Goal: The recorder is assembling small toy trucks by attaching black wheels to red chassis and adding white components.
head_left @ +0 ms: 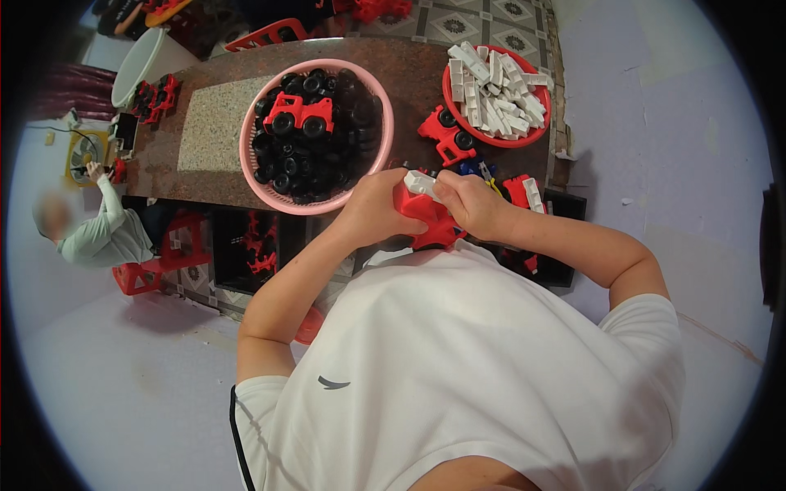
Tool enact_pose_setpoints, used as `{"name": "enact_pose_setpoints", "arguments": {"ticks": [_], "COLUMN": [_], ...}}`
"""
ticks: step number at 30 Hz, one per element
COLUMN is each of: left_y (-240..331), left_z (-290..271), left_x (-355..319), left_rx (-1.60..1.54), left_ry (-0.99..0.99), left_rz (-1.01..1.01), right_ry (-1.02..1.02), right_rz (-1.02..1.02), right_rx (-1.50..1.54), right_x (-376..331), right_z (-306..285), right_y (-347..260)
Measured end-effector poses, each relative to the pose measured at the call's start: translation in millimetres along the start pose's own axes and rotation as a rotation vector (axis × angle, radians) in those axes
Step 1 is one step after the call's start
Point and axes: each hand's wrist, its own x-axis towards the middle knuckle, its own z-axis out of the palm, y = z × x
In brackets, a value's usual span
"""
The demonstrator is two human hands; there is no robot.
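Close to my chest, my left hand [379, 209] is wrapped round a red plastic toy truck body [434, 228]. My right hand [473, 204] grips a white plastic block-like part [422, 183] against the top of that body, its thumb pressed on the part's end. The fingers under the body are hidden. Just beyond my right hand a red toy truck chassis with black wheels [451, 146] lies on the table. Beside it stands a red basket [447, 90] heaped with white plastic parts [496, 90].
A pink basket [388, 123] of black wheels [286, 164] stands on the stone table [164, 176], a red toy chassis [298, 114] on top. Dark bins hold red toys [260, 244] below and a truck with a white part [517, 192] at right. A person [106, 217] sits at far left.
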Motion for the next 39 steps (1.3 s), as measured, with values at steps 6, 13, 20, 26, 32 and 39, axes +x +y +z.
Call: {"name": "enact_pose_setpoints", "arguments": {"ticks": [6, 13, 20, 26, 32, 39], "left_y": [-3.0, -26.3, -37.8, -50.2, -46.4, -45.5], "left_z": [-3.0, -4.0, -11.6, 9.7, 18.6, 18.4], "left_x": [-1.5, 4.2, -10.1, -16.2, -6.0, 10.2], "left_rx": [-0.043, -0.108, 0.155, 0.091, 0.081, -0.162], "left_ry": [-0.027, 0.007, 0.113, 0.189, 0.156, 0.104], "left_rz": [-0.072, -0.009, 0.408, 0.384, 0.370, 0.247], "right_ry": [0.055, 0.014, 0.122, 0.109, 0.031, 0.473], "right_rz": [-0.090, -0.163, -0.309, -0.402, -0.381, -0.576], "right_rx": [-0.094, -0.289, -0.302, -0.415, -0.646, -0.688], "right_x": [2.2, 18.4, 6.9, 8.3, 1.6, 6.1], "right_z": [10.5, 12.4, 17.6, 14.9, -3.7, -0.8], "right_y": [9.7, 20.4, -12.9, -12.1, -23.0, -4.4]}}
